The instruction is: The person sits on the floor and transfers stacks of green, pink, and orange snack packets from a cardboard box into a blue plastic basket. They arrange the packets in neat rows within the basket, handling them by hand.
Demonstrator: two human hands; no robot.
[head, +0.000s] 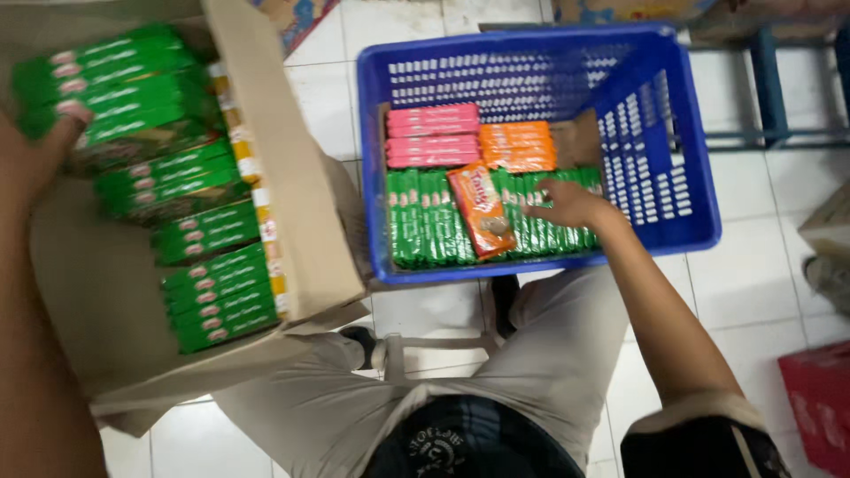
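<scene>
My right hand [567,204] reaches into a blue plastic basket [673,177] and rests with fingers spread on a row of green packets [425,221] standing on edge. One orange packet [481,210] lies loose on top of that row, just left of my fingers. Pink packets [432,134] and orange packets [517,146] are stacked behind. My left hand [40,150] grips a stack of green packets [115,84] at the top of a cardboard box [301,195], which holds several more green stacks.
The basket and box sit on a white tiled floor [753,283]. My knees in grey trousers [531,354] are below them. A red crate [819,407] is at the lower right, blue metal legs [770,88] at the upper right.
</scene>
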